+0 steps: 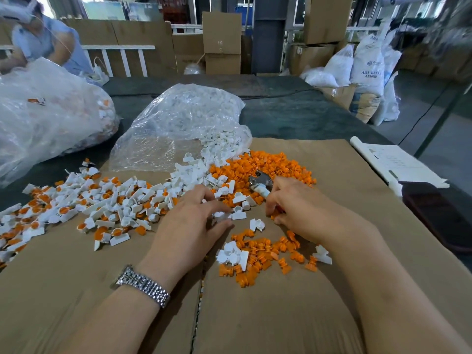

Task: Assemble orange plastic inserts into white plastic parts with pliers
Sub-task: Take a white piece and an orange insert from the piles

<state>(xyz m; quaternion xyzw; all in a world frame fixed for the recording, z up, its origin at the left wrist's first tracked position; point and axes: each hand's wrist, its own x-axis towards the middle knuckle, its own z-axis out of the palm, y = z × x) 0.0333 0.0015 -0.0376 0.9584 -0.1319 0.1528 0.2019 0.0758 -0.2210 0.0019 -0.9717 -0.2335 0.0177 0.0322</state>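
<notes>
My left hand (190, 226), with a metal watch on its wrist, pinches a small white plastic part (221, 216) on the cardboard. My right hand (298, 210) grips the pliers (260, 183), whose metal jaws point up and left over the heap of orange inserts (268, 167). More orange inserts (265, 254) and a few white parts (233, 255) lie just below my hands. Loose white parts (194, 172) spill from a clear bag (184, 118). To the left spreads a pile of assembled white-and-orange pieces (102, 203).
Brown cardboard (255, 315) covers the table under my arms. A large clear bag (46, 113) lies at the left, with another person (43, 39) behind it. White papers (393, 162) sit at the right edge. Cardboard boxes (222, 42) and white sacks (365, 62) stand beyond the table.
</notes>
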